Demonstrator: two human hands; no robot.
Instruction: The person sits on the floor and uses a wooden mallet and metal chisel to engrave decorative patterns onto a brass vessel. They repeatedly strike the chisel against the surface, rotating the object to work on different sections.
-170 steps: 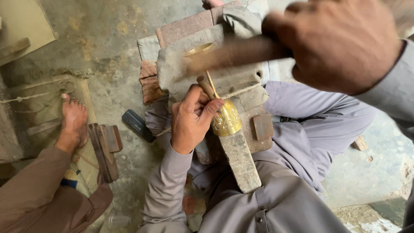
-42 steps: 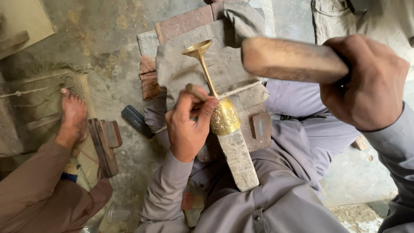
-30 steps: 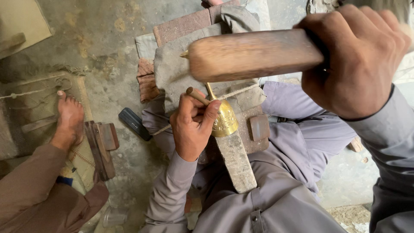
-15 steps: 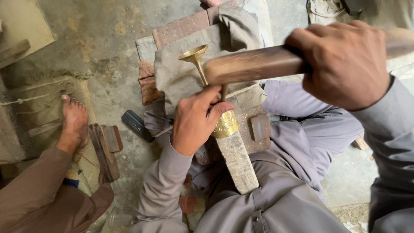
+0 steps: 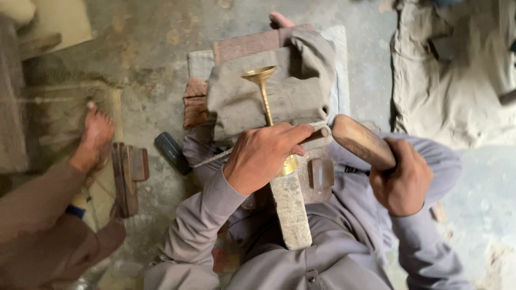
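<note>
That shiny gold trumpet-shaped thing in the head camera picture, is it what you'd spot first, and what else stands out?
Yes. The brass goblet-shaped piece gleams at centre, lying over a grey cloth pad, with the left hand gripping its lower end on a stone block. To the right, the right hand holds a wooden mallet. At far left, another person's bare foot rests on the floor.

Open floor [image 5: 161,43] at top left; grey cloth [image 5: 301,91] and brass stem [image 5: 264,99] block centre; another person's foot [image 5: 97,134] bars left edge.
</note>
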